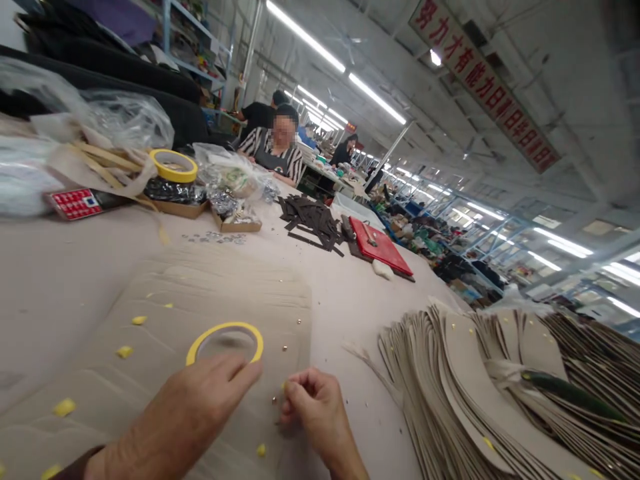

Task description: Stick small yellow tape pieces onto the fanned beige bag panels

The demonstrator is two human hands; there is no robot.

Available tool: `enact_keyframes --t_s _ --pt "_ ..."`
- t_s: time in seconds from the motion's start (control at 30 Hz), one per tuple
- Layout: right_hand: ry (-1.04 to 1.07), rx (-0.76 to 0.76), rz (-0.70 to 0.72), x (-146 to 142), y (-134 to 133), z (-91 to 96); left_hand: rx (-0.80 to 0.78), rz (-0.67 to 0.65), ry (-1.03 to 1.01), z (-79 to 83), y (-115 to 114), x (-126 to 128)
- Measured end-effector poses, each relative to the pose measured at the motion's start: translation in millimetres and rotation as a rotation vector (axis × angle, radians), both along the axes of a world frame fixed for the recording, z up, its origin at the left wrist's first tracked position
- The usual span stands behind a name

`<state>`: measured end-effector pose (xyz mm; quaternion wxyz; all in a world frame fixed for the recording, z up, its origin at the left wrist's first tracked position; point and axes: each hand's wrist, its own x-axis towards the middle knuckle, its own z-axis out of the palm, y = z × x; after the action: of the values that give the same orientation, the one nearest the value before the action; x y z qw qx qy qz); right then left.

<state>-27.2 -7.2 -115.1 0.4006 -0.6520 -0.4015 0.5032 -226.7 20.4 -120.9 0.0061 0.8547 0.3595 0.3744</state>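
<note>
My left hand [193, 407] rests on a stack of beige cut pieces [200, 300], with its fingers touching the near edge of a yellow tape roll [225, 341] that lies flat there. My right hand [313, 407] sits just to the right, its fingers pinched together on something too small to make out. Small metal studs and torn bits of yellow tape [64, 407] are scattered over the beige pieces around both hands.
A fanned stack of beige pieces [500, 387] fills the right. Farther back lie dark strips [310, 220], a red board [380, 245], a second yellow tape roll [174, 165], plastic bags [120, 120] and a calculator [80, 203]. A person in a striped top [275, 157] sits across the table.
</note>
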Motion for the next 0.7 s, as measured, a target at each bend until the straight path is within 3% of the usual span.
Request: enact_keyframes --t_s 0.13,0.37,0.53,0.7 --pt "-0.106 -0.072 0.056 1.3 -5.7 -3.9 -0.232 -0.008 0.349 -20.2 4.9 -4.2" --pt "-0.473 0.017 0.217 -3.2 -4.2 -6.8 -0.412 -0.036 0.451 -9.0 4.1 -0.2" --pt "-0.762 0.166 0.299 -10.3 -2.4 -2.6 -0.375 -0.051 0.429 -15.8 3.3 -1.8" --pt "-0.652 0.142 0.251 -5.6 -6.9 -8.0 -0.297 -0.063 0.394 -17.7 3.8 -4.3"
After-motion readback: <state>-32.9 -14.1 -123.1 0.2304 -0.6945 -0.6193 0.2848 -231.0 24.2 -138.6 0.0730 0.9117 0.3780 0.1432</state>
